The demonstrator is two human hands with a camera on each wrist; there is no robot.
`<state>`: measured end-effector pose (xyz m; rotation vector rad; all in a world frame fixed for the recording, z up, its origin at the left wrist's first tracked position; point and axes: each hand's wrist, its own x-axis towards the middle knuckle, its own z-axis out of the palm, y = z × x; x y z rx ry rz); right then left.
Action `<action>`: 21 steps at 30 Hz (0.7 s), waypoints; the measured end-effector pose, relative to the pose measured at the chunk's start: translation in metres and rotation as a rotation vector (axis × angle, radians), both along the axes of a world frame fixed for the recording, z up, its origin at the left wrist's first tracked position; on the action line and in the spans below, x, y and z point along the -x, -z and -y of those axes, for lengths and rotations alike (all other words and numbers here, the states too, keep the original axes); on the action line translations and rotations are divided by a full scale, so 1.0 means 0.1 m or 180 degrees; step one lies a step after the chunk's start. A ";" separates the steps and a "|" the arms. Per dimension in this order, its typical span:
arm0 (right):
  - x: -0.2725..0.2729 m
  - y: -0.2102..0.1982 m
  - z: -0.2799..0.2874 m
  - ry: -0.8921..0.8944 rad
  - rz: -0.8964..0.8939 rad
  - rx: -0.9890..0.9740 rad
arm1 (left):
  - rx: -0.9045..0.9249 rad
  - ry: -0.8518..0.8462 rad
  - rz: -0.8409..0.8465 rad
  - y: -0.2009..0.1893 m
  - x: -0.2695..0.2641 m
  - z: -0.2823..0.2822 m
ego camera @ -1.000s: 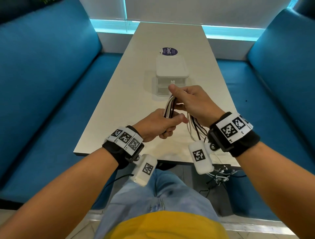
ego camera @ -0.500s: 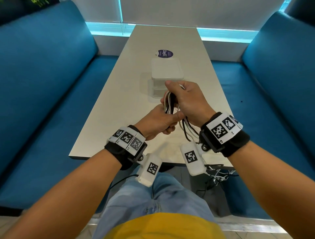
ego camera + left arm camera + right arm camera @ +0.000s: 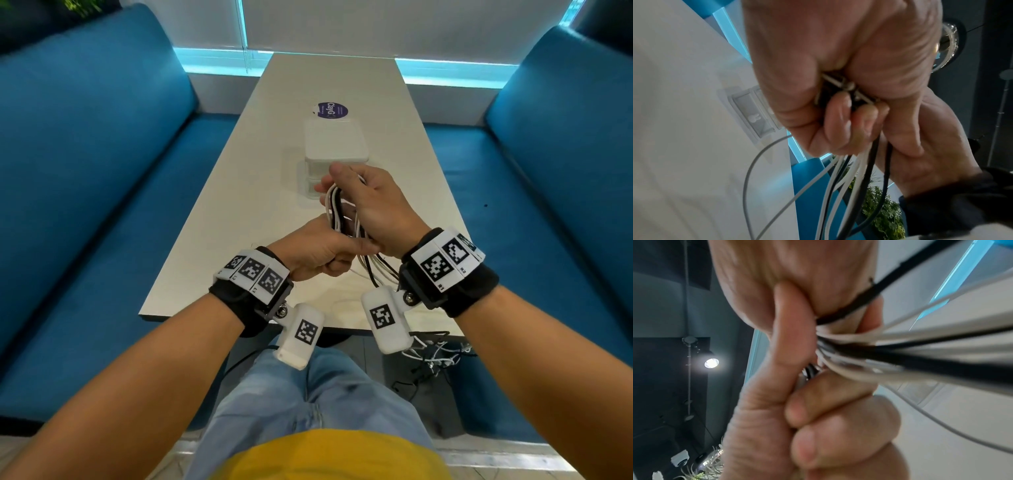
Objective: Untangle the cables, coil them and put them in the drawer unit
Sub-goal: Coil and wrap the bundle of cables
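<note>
A bundle of white and black cables (image 3: 337, 209) is held above the near half of the white table (image 3: 239, 205). My right hand (image 3: 370, 205) grips the bundle's upper loops, thumb up. My left hand (image 3: 318, 253) grips the lower part, fist closed round the strands. Loose ends (image 3: 373, 270) trail toward the table's near edge. In the left wrist view, white and black cables (image 3: 855, 178) hang out of the closed left hand (image 3: 838, 113). In the right wrist view the cables (image 3: 900, 356) run out between the curled fingers (image 3: 838, 402). The small white drawer unit (image 3: 335, 144) stands just beyond my hands, drawers closed.
A round purple sticker (image 3: 332, 110) lies behind the drawer unit. Blue bench seats (image 3: 102, 171) flank the table on both sides. A tangle of other wires (image 3: 435, 353) lies on the floor under the table's near right corner.
Both hands have kept their grip on the bundle. The right hand has shifted slightly up along the loops, toward the drawer unit, and the head view has tilted.
</note>
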<state>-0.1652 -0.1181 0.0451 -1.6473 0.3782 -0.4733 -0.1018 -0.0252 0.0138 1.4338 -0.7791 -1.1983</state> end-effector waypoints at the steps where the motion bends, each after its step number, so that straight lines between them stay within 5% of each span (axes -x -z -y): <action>1: 0.00 0.00 0.01 -0.0010 -0.0033 0.0062 | -0.0091 0.0020 0.0036 -0.01 0.00 0.00; 5: 0.03 -0.01 0.05 -0.0066 -0.0242 0.0156 | -0.0330 -0.0027 0.0145 0.02 0.03 0.01; 13: 0.06 -0.07 0.02 -0.0001 0.0159 -0.0742 | -0.0333 0.0237 0.0046 0.01 0.07 0.06; 21: 0.01 -0.07 -0.03 0.0103 0.0456 -0.0775 | -0.0314 0.0359 0.0196 0.00 0.05 0.07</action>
